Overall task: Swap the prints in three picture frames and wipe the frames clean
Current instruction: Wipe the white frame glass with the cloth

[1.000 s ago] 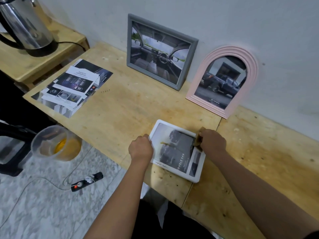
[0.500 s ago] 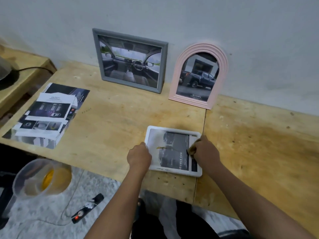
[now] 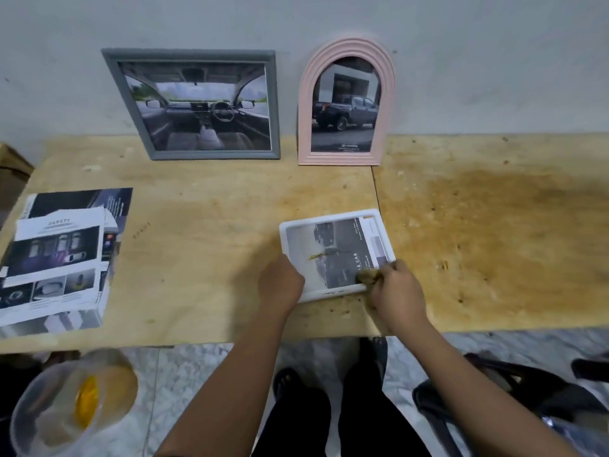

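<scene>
Now right hand (image 3: 395, 291), fingers curled round brown cloth wad (image 3: 367, 277), has slid from white frame (image 3: 333, 249) far-right edge to near-right corner (rim pass nearly closed, I judge). Left hand (image 3: 280, 282) grips frame's left edge, pinning it flat on surface (image 3: 214, 225) near front edge.

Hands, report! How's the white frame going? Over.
Left hand grips white frame, left edge. Right hand pinches brownish cloth at near right corner. Yellowish smear on glass.
</scene>
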The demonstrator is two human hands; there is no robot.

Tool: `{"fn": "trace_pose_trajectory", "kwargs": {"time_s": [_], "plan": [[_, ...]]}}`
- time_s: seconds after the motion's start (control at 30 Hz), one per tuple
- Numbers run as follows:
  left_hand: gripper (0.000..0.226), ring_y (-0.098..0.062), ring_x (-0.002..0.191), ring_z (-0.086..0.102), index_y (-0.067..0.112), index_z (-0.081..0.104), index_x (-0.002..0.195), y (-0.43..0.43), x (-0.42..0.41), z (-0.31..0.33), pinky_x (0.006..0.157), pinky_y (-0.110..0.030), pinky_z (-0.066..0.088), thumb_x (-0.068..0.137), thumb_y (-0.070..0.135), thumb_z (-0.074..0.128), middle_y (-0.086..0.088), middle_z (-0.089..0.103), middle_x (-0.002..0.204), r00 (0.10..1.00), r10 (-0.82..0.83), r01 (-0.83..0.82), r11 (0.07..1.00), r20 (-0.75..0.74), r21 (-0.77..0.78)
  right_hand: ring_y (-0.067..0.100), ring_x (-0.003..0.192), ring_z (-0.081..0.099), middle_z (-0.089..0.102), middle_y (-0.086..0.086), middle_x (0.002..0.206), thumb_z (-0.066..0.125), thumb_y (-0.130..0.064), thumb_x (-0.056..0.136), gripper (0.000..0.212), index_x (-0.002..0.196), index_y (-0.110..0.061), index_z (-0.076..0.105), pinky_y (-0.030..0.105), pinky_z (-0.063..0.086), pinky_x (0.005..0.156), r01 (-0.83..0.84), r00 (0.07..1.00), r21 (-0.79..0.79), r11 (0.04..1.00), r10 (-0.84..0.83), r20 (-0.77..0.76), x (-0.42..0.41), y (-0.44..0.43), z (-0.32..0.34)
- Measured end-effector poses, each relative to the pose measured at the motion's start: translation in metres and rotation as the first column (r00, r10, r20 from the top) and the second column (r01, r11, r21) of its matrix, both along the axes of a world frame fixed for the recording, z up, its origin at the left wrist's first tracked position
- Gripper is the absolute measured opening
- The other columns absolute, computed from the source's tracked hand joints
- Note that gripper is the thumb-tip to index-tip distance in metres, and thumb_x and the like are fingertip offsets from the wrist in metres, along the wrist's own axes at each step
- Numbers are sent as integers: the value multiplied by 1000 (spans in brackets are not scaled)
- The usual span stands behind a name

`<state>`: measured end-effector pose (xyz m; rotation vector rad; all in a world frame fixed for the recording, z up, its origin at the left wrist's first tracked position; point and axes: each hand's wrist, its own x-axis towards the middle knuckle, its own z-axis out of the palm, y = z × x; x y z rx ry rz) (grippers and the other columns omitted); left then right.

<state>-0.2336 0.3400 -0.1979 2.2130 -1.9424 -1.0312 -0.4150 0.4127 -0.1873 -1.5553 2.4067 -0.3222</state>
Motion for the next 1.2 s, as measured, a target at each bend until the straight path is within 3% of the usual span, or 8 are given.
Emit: {"fn": "trace_pose_trajectory", "kwargs": {"time_s": [0.33,0.47,0.57,0.63,0.87,0.97,1.07,1.2], "plan": [[17,-25,77,52,3,56,98,-6,5,2,54,-28,33,88,14,47,-12,60,97,996,-90,90,996,-4,10,24,88,56,49,4,109,48,0,84,30,100,-13,70,22,37,72,56,968,-17,998,-50,246,66,11,-7],[15,-22,67,52,3,59,89,-13,9,1,45,-25,29,86,12,48,-9,59,82,995,-93,95,994,-35,59,26,92,57,50,6,112,52,-3,82,27,102,-7,69,29,46,80,39,964,-12,999,-34,262,86,10,-12],[12,-24,58,59,3,59,80,-19,12,2,44,-24,36,81,10,49,-8,61,66,992,-81,93,986,-96,135,28,81,56,52,12,105,56,-4,80,21,96,-1,69,33,50,74,14,971,-47,999,-3,238,99,10,-18],[13,-27,63,62,3,61,80,-22,14,2,47,-25,40,80,11,51,-11,64,71,991,-77,94,984,-108,154,29,73,55,53,14,98,57,-2,76,16,88,0,69,31,46,65,-26,965,-96,995,50,256,112,10,-19],[8,-16,53,49,6,54,80,-26,13,1,44,-23,34,83,13,54,-3,52,64,990,-121,130,983,-71,130,16,70,49,53,10,94,51,4,73,26,91,-1,70,22,41,61,-66,921,-256,964,158,356,119,20,-21],[10,-22,59,59,6,57,86,-27,15,0,50,-28,44,82,15,53,-7,61,73,988,-118,132,980,-101,148,14,74,53,54,5,91,55,1,76,25,94,-2,72,20,47,68,-120,867,-250,961,224,445,105,26,-22],[15,-26,64,63,8,59,88,-24,17,-2,54,-30,48,81,17,50,-9,66,81,987,-110,127,982,-121,143,1,72,53,53,-9,81,60,2,75,26,93,-8,75,5,40,70,-104,785,-111,988,151,601,84,27,-13],[20,-23,71,52,7,58,96,-13,13,-5,48,-26,31,88,20,45,-9,61,92,993,-112,115,991,-41,63,-10,73,58,65,-5,83,54,13,81,33,84,-16,71,10,43,71,229,618,-138,964,-35,786,56,17,0]]}}
